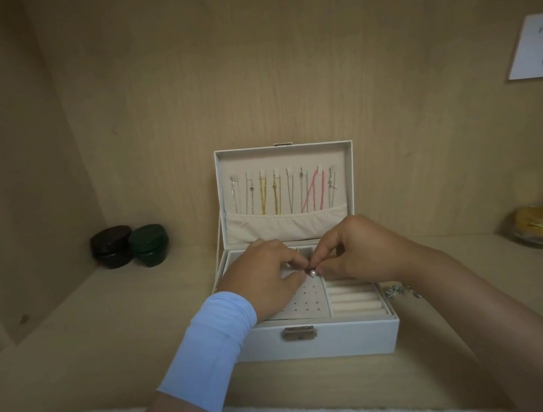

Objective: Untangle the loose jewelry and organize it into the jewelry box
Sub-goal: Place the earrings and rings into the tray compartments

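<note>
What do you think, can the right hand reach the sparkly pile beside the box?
Probably yes: the loose jewelry lies uncovered just right of the jewelry box, near the right hand, though that hand is pinching a pearl earring.

Beside the jewelry box (348,337), blurred loose jewelry (397,291) lies partly behind the right forearm (468,287).

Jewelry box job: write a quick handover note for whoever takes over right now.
Hands: left hand and right hand both pinch a pearl earring over the holed earring pad in the open jewelry box.
Done: necklaces hang in the lid.
Left: seat this earring, then sort the loose pile lying just right of the box. The ring rolls look bare.
</note>
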`<action>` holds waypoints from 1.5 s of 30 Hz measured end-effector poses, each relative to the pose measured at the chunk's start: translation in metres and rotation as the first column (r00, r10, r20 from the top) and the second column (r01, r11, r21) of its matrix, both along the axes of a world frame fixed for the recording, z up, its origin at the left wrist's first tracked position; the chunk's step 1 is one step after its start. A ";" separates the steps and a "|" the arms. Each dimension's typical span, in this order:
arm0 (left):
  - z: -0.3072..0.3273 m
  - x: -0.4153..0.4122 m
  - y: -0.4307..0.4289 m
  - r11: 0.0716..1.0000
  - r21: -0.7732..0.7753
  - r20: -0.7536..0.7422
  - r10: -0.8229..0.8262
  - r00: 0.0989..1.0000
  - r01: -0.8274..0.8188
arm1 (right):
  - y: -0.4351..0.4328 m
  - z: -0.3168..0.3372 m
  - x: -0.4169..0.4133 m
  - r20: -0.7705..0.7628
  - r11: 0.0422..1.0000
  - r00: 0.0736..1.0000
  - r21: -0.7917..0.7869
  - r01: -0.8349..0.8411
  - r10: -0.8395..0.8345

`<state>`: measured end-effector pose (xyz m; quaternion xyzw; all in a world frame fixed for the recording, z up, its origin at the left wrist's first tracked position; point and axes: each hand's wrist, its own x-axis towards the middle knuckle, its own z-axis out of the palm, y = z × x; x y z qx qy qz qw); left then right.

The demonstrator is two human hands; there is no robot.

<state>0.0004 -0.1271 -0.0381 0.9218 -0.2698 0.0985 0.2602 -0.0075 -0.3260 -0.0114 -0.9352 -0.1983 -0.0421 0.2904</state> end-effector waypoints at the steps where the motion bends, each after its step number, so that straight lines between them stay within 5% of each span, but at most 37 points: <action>1: 0.000 0.000 0.000 1.000 0.006 -0.006 -0.002 1.000 0.002 | -0.002 0.003 -0.002 -0.010 1.000 1.000 0.008 0.000 0.000; 7: 0.005 -0.006 -0.006 0.999 0.026 0.037 0.036 0.999 -0.037 | -0.045 0.028 -0.009 0.062 0.993 0.991 -0.020 0.119 -0.118; 14: 0.028 -0.012 -0.080 0.997 0.021 0.124 -0.070 0.990 0.068 | -0.104 0.002 -0.020 -0.137 0.949 0.964 -0.253 0.189 -0.228; 18: 0.033 -0.013 -0.131 0.951 0.297 0.168 -0.144 0.975 0.089 | -0.118 -0.012 -0.021 -0.213 0.949 0.947 -0.259 0.182 -0.240; 22: 0.037 -0.012 -0.169 0.737 0.676 0.129 -0.130 0.983 0.009 | -0.119 -0.018 -0.024 -0.263 0.956 0.940 -0.253 0.149 -0.216; 27: 0.029 0.000 -0.184 0.591 0.806 0.014 -0.047 0.999 0.016 | -0.120 -0.023 -0.019 -0.223 0.946 0.951 -0.291 0.144 -0.213; 45: 0.025 0.009 -0.164 0.867 0.496 0.075 -0.101 0.992 0.050 | -0.126 -0.027 -0.005 -0.331 0.976 0.931 -0.196 0.090 -0.153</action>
